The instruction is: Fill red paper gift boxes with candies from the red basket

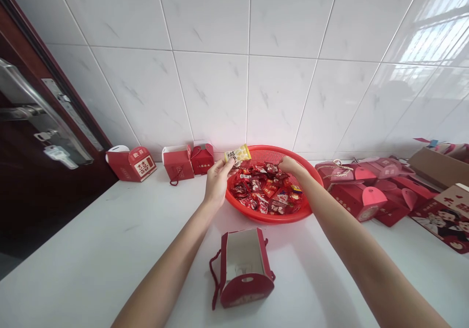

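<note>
Seen from above, a person's two bare hands work at a red plastic basket [264, 217] standing on a white bench [110, 245] against a tiled wall. The left hand [216, 182] pinches a small yellow-and-red packet [238, 155] between thumb and fingers, raised at the basket's back left rim. The right hand [289, 165] dips inside the basket's back right, its fingers curled downward; whether they have hold of anything cannot be told. Wrapped sweets [269, 188], mostly dark red, lie loosely heaped in the basket. In front of it, nearer the wearer, a red gift box [247, 291] sits open, pale inside, with a cord loop at its left side. For this picking, a light pinch on the packet's edge should avoid crushing it, and the right fingertips would do best lifting one sweet clear of its neighbours, so none spill over the rim. More red boxes stand at the left [179, 164] and crowd together at the right.
</note>
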A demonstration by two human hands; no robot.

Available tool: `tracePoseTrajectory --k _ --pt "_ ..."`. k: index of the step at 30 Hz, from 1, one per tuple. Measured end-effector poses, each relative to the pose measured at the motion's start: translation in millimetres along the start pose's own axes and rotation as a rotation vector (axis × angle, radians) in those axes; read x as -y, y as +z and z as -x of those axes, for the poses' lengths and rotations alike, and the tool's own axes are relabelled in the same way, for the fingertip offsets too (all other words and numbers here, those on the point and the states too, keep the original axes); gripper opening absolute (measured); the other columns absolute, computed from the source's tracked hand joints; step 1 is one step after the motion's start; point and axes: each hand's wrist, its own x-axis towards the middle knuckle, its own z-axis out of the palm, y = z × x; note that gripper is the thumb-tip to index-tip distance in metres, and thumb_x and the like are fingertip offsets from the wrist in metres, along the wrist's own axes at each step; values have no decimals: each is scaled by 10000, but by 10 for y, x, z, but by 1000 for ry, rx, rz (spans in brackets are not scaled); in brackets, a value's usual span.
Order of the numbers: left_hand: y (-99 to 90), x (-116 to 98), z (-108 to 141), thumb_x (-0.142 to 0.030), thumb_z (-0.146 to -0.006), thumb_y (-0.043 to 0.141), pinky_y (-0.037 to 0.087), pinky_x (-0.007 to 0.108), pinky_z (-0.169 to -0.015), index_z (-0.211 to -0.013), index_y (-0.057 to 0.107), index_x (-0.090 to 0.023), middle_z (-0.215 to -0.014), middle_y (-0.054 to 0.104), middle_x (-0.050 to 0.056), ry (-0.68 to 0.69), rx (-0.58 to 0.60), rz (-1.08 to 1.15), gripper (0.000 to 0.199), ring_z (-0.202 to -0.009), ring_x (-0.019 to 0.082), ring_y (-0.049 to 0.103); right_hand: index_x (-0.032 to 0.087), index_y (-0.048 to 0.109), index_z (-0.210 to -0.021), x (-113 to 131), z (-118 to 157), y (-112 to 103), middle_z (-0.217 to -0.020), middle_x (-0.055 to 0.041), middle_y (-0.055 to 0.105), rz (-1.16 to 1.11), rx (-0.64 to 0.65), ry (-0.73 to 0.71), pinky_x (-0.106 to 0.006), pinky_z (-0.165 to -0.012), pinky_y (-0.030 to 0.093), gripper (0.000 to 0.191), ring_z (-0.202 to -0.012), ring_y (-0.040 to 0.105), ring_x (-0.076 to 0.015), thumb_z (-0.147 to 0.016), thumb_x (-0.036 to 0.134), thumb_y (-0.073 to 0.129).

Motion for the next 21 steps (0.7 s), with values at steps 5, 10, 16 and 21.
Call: tracePoseTrajectory --k 5,10,16,21 --pt "4 -7 2 -479 -538 921 499 283 -769 -705 727 -186 -784 676 1 8 -10 -8 389 -778 157 594 178 632 -1248 144 43 62 -1266 -94 643 174 196 155 -428 -901 583 311 -1061 661 -225 -999 364 617" --pt "5 -4 -3 -467 -548 915 497 272 -757 -704 725 -185 -778 673 -3 11 -3 -13 374 -761 149 595 214 646 -1314 303 106 35 -1244 -102 695 248 316 156 -378 -873 573 476 -1011 686 -237 -850 155 735" --pt "10 -9 14 -462 -555 911 491 272 -736 -687 717 -185 -767 671 -5 1 6 -20 363 -742 149 595 209 823 -945 512 218 68 -1023 -26 793 156 458 2 -241 -822 536 320 -960 706 -202 -725 61 643" --pt "24 -16 22 -478 -520 922 498 272 -747 -692 720 -189 -794 693 1 -7 1 -11 392 -777 156 604 169 774 -705 529 204 150 -767 -24 770 75 405 -69 -241 -757 541 209 -812 704 -183 -688 69 592"
